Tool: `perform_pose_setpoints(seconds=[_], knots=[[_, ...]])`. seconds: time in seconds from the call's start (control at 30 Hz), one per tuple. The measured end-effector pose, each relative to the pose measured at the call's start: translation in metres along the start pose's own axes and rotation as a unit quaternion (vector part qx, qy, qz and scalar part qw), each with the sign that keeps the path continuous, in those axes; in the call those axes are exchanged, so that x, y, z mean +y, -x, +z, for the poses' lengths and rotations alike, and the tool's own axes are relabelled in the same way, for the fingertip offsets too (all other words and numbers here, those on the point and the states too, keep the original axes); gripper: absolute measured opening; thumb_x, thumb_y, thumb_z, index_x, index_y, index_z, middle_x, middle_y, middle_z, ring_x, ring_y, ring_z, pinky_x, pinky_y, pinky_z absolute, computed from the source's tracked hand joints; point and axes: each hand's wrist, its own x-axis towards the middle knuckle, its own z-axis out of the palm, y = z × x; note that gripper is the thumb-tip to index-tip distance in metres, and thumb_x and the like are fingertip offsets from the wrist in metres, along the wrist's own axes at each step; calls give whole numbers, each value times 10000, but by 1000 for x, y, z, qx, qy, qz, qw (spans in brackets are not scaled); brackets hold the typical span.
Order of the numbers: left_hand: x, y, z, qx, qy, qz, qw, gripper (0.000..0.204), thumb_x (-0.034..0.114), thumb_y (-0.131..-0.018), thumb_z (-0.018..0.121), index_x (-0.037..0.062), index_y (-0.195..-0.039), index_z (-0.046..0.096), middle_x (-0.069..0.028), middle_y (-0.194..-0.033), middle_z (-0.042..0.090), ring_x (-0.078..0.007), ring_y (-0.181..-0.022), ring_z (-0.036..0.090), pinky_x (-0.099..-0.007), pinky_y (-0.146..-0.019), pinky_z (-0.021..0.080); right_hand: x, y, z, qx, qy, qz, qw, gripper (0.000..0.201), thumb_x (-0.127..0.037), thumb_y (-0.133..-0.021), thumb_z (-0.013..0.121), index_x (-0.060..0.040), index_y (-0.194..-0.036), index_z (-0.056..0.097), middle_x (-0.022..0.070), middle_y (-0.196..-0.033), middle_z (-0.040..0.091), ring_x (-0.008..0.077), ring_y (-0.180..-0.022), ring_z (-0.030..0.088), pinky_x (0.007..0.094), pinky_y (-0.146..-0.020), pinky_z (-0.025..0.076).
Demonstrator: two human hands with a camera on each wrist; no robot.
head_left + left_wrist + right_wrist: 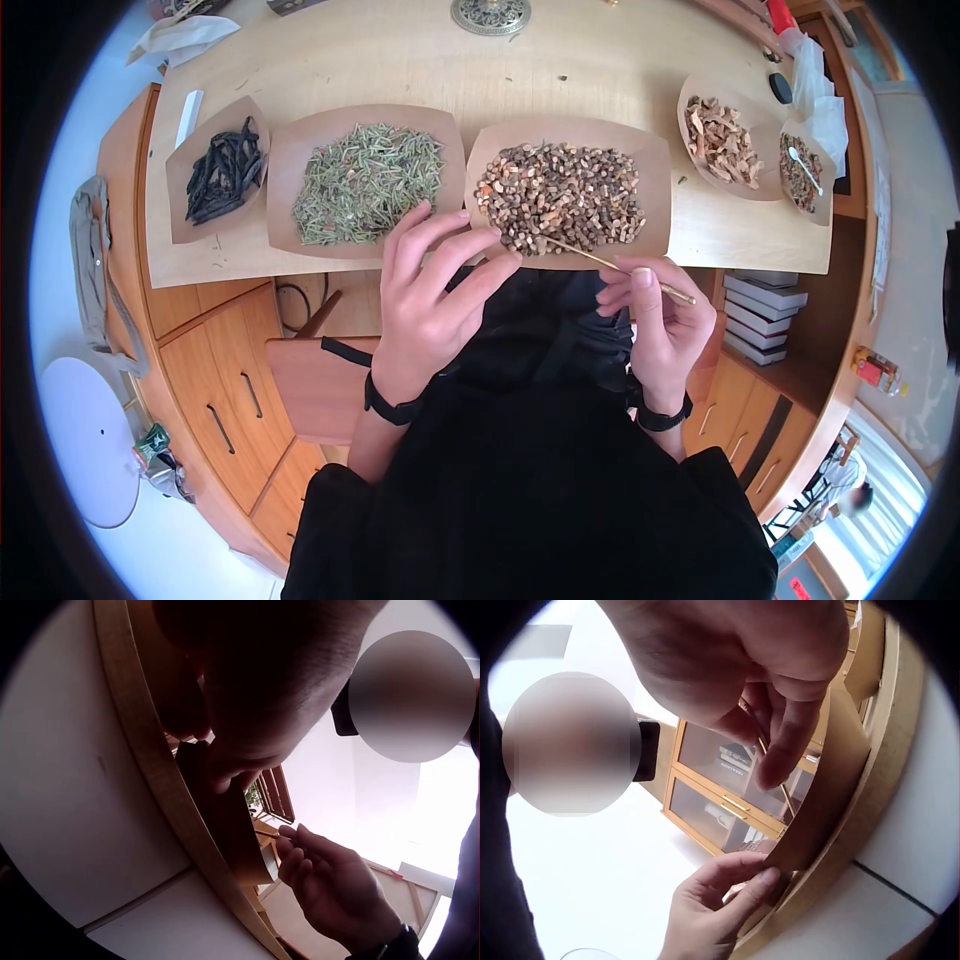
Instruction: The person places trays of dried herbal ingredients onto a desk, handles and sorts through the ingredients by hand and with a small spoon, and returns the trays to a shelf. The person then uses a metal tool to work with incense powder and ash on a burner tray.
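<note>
My right hand holds a thin gold-coloured stick with a thicker end. The stick slants down to the left, its tip among brown chopped pieces near the front of a brown paper tray. At that tray's front left corner is my left hand; in the right wrist view its thumb and fingers pinch the tray's edge. Left of this tray, and right beside it, stands another paper tray heaped with cut green stems, which the left fingertips overlap in the head view.
Dark strips fill a paper tray at the far left. Pale brown slices lie in a tray to the right, beside a small tray with a white spoon. An ornate metal base stands at the back, a black cap back right.
</note>
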Motion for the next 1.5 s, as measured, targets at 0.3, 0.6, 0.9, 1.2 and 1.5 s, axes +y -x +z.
perform_pose_setpoints(seconds=[0.3,0.6,0.9,1.2,1.5], knots=[[1,1,1,1,2,-2,1000,257,-3,-721,797,132,-939,817,-42,-1065,727,-296,-1096,628,-516,-998,523,-1,-3,2,-8,-54,17,998,221,-78,-1056,593,81,-1167,699,162,-981,744,208,-805,740,318,-725,626],[0,0,2,20,-1,18,1000,246,79,-725,834,121,-964,797,-31,-1092,697,-273,-1098,632,-523,-1006,524,4,-5,-24,38,22,-107,993,210,-45,-1059,547,88,-1132,692,150,-1024,685,175,-832,694,263,-682,565],[14,-26,-10,-106,-34,-31,993,595,398,-778,862,59,-1247,726,-103,-1282,711,-309,-1281,611,-589,-1187,328,3,-2,-20,74,7,-23,997,213,-63,-1067,556,81,-1140,695,148,-934,718,177,-782,709,287,-687,601],[20,-24,-2,-128,89,-16,988,725,433,-899,754,0,-1437,535,-164,-1373,645,-351,-1301,598,-618,-1214,262,8,-5,-2,15,-49,21,998,233,-97,-1069,580,79,-1173,690,168,-972,745,214,-834,743,324,-742,635],[10,-22,-13,-107,28,-25,994,672,393,-885,770,39,-1423,576,-143,-1404,615,-348,-1334,561,-589,-1189,308,9,-5,-19,30,-103,-26,994,237,-96,-1073,561,81,-1159,693,168,-953,732,202,-809,729,289,-691,606]])
